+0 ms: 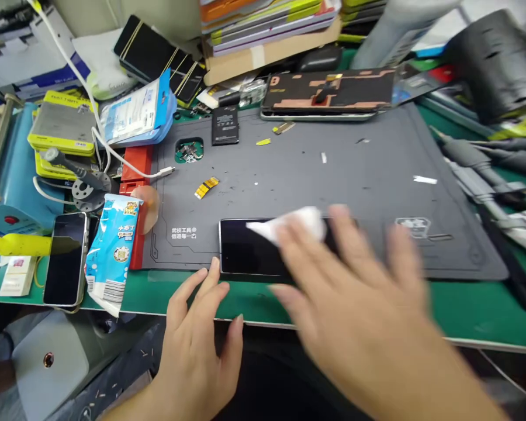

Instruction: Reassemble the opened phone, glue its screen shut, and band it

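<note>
A smartphone (249,248) with a dark screen lies face up along the front of the grey work mat (289,169). My right hand (355,286), smeared by motion, presses a white wipe (304,222) onto its screen with the fingers stretched; hand and wipe cover the phone's right part. At the phone's lower left corner is my left hand (204,333), fingers apart and holding nothing. Its fingertips are at the phone's edge, though whether they touch it I cannot tell.
Behind lie a phone battery (225,125), an opened phone part (328,96) and a gold flex cable (207,187). A white charging cable (158,173) crosses the mat's left edge. Left are a blue snack packet (113,251) and another phone (65,257). Grey-handled tools (477,164) lie right.
</note>
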